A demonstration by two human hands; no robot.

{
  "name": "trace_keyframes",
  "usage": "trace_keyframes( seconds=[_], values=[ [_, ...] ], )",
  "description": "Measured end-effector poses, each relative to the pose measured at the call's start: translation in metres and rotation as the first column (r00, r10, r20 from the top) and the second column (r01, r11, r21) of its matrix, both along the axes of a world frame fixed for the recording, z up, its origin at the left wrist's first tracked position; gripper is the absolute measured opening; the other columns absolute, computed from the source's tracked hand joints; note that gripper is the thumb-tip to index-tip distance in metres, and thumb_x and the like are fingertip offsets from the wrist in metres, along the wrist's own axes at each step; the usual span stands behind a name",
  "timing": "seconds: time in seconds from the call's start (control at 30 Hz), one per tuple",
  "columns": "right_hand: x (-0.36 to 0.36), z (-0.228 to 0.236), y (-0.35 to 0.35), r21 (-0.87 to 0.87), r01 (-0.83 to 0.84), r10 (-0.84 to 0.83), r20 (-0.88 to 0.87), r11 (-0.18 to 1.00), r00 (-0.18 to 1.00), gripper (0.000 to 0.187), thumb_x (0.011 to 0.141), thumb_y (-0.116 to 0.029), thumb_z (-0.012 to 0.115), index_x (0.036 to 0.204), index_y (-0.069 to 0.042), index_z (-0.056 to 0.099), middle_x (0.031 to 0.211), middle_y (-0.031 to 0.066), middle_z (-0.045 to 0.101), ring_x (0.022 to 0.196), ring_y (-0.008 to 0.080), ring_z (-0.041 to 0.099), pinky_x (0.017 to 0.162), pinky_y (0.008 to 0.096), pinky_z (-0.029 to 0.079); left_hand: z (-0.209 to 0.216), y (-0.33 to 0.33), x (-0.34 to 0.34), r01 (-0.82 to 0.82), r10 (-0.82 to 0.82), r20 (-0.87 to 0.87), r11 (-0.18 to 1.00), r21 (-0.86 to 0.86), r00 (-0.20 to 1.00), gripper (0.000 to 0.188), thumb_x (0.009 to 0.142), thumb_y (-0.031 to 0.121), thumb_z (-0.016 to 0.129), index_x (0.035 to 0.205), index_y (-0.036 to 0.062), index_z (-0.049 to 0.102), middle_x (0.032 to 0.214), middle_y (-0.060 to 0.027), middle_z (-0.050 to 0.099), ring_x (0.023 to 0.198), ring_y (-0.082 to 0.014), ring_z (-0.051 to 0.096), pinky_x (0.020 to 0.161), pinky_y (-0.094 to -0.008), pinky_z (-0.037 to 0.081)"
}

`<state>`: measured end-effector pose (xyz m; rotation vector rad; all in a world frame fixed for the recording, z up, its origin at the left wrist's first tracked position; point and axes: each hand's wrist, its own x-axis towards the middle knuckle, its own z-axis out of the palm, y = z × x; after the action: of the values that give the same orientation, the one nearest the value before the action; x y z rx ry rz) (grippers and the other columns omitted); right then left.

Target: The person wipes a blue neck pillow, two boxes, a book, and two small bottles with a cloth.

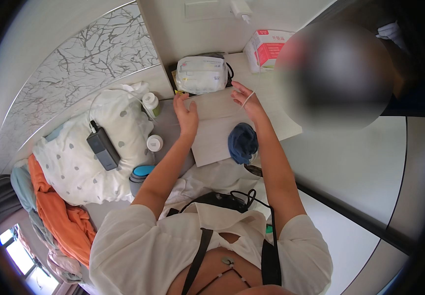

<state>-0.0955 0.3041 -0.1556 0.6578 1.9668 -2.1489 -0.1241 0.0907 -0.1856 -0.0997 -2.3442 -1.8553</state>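
Note:
Both of my hands are over the light wood-toned tabletop (pixel 222 114), on either side of a white soft plastic pack (pixel 201 73) near the wall. My left hand (pixel 187 117) is at the table's left edge, its thumb apart from the fingers and nothing in it. My right hand (pixel 247 101), with a thin pale band around it, has its fingers stretched toward the pack's right side and holds nothing. A gap shows between each hand and the pack. Beneath my right forearm lies a bunched dark blue cloth (pixel 242 143).
A red and white carton (pixel 266 50) stands at the back right, beside a blurred round area. To the left, a white pillow (pixel 77 157) carries a black power bank (pixel 103 148) with a cable. Two white-capped bottles (pixel 150 102) stand between pillow and table. Orange fabric (pixel 57 211) lies farther left.

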Motion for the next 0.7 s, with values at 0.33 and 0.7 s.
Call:
trace_keyframes(
  seconds=[0.33, 0.7],
  values=[
    [-0.018, 0.022, -0.023, 0.008, -0.155, 0.154, 0.068, 0.988, 0.986, 0.037, 0.087, -0.027, 0.055, 0.122, -0.016, 0.053, 0.116, -0.002, 0.051, 0.1, 0.0113, 0.05, 0.084, 0.0267, 0.041, -0.001, 0.009, -0.024, 0.039, -0.042, -0.011, 0.977, -0.208, 0.999, 0.041, 0.078, 0.01, 0.059, 0.116, 0.0034, 0.046, 0.129, -0.0239, 0.03, 0.122, -0.0397, 0.027, 0.098, -0.0409, 0.028],
    [0.073, 0.028, 0.008, -0.129, 0.251, -0.26, -0.065, 0.959, 0.963, 0.037, 0.088, -0.019, 0.053, 0.123, -0.007, 0.049, 0.125, 0.0026, 0.047, 0.108, 0.0157, 0.048, 0.089, 0.0323, 0.041, 0.021, 0.022, 0.055, 0.396, -0.396, 0.057, 0.918, 0.002, 0.917, 0.041, 0.082, 0.012, 0.058, 0.121, 0.0067, 0.047, 0.133, -0.0233, 0.028, 0.124, -0.0367, 0.03, 0.101, -0.0375, 0.027]
  ],
)
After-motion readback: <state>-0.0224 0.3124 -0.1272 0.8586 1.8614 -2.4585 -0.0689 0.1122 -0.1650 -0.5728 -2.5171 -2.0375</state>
